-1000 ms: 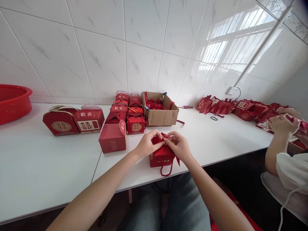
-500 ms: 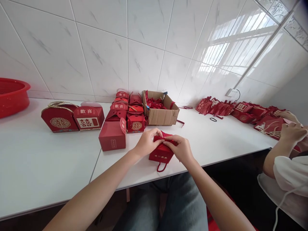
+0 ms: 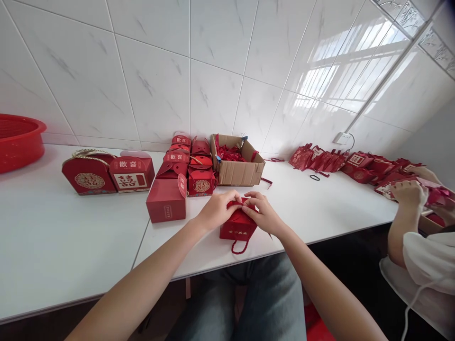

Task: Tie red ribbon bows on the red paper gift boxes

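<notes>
A small red gift box (image 3: 236,232) stands on the white table in front of me, with gold characters on its near side. Its red rope handle (image 3: 242,251) hangs down toward the table's front edge. My left hand (image 3: 217,209) pinches red ribbon (image 3: 241,204) at the top of the box, thumb and forefinger together. Opposite it, my right hand (image 3: 265,215) has its fingertips closed on the same ribbon. The fingers partly cover the knot or fold there, so its shape cannot be made out.
Behind the box is a cardboard box (image 3: 239,173) of red ribbons. Finished-looking red boxes (image 3: 166,204) cluster left of it, two handled boxes (image 3: 132,181) farther left, a red basin (image 3: 21,147) beyond. Red packages (image 3: 302,156) lie at right, near a co-worker's hand (image 3: 410,194).
My right hand's fingers have shifted and arched up slightly at the ribbon; my left hand stays nearly still. The co-worker's hand has moved left, and a ribboned package now shows beside it.
</notes>
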Motion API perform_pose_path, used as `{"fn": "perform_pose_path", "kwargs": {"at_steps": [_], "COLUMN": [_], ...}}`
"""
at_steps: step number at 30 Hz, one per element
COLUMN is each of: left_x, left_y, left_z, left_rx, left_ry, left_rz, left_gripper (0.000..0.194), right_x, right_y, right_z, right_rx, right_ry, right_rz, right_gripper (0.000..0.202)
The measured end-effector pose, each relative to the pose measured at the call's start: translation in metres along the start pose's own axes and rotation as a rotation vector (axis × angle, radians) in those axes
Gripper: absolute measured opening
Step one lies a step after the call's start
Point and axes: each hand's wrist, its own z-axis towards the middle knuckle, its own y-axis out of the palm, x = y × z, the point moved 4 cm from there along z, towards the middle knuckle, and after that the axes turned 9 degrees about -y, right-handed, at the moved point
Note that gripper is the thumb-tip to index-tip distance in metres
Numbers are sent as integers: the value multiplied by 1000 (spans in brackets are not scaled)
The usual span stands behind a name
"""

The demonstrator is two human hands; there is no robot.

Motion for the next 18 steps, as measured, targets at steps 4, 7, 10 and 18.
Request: {"fn": "perform_pose_path", "kwargs": {"at_steps": [4,7,10,18], "left_x": [-2,-5,-8,2], "left_y": [1,1,2,-13], "left_z": [0,1,6,9], "left_rx": [1,39,60,198], "left_ry": [37,60,74,114], "left_rz": [40,12,-39,-18], "left_gripper": [7,6,6,14], "right_x": [6,4,1,1], "right_y": [2,2,5,13], "right_z": [1,1,0,-5], "right_rx": [-72,-49,-44,121], "right_ry": [51,75,89,217], "right_rz": [103,201,361,550], "right_gripper": [23,27,32,35]}}
